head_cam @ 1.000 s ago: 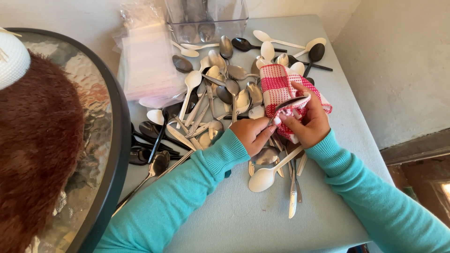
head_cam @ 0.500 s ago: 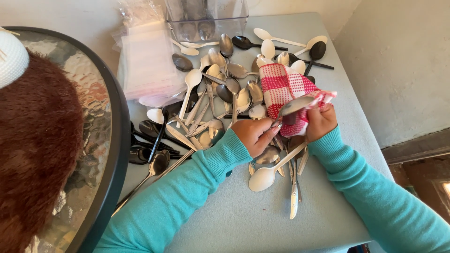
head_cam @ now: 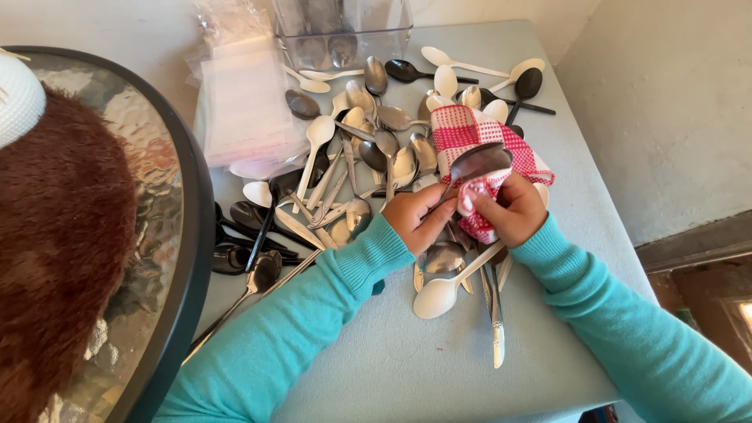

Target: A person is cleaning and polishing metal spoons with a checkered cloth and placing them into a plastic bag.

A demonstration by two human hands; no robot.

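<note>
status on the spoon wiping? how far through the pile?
Done: some spoons stand in the clear container at the table's far edge; whether wiped, cannot tell.
In hand: the left hand holds a metal spoon by its handle while the right hand rubs it with the red-and-white checked cloth.
Left: most, judging by the heap of metal, white and black spoons loose on the table.
</note>
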